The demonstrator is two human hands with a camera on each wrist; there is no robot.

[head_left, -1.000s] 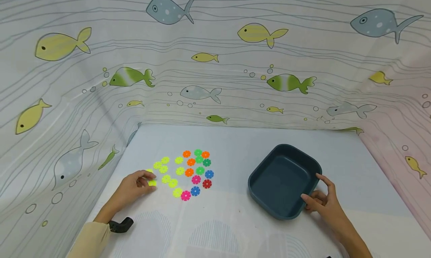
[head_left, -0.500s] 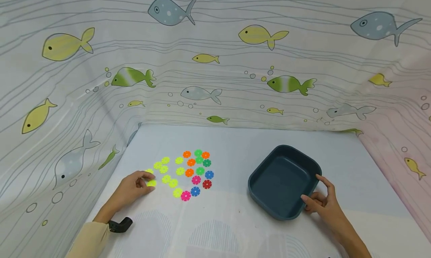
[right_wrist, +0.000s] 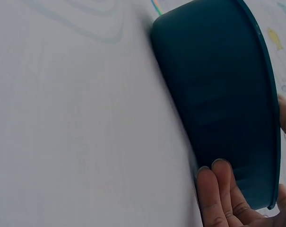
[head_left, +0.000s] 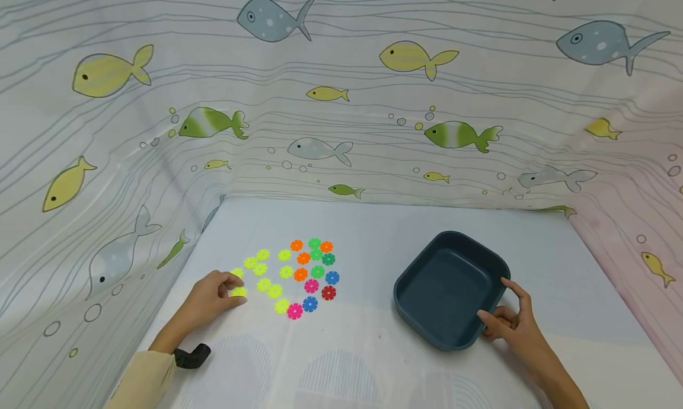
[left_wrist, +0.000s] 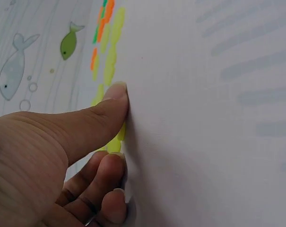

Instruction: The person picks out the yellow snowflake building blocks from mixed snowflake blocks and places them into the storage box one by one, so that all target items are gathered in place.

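My left hand [head_left: 210,299] rests on the tabletop at the left, with thumb and fingers curled about a yellow-green notched interlocking disc [head_left: 238,291]. In the left wrist view the disc [left_wrist: 115,145] shows edge-on between the thumb [left_wrist: 102,118] and the other fingertips, partly hidden. Another yellow disc [head_left: 236,273] lies by the index finger. At the right, a dark teal rectangular basin [head_left: 448,293] stands on the table, turned at an angle, with nothing in it. My right hand [head_left: 514,323] grips its near right side, thumb and index at the rim, other fingers against the outer wall [right_wrist: 213,94].
Right of my left hand lie several more flat discs: yellow, orange [head_left: 300,274], green [head_left: 317,272], pink [head_left: 294,311], blue [head_left: 310,304] and one red [head_left: 328,293]. Fish-printed cloth walls [head_left: 299,118] enclose the white table [head_left: 363,326] at the back and sides.
The yellow disc at my left hand has slid slightly left, deeper between thumb and fingers. My right hand and the basin have stayed put; the head view has shifted slightly.
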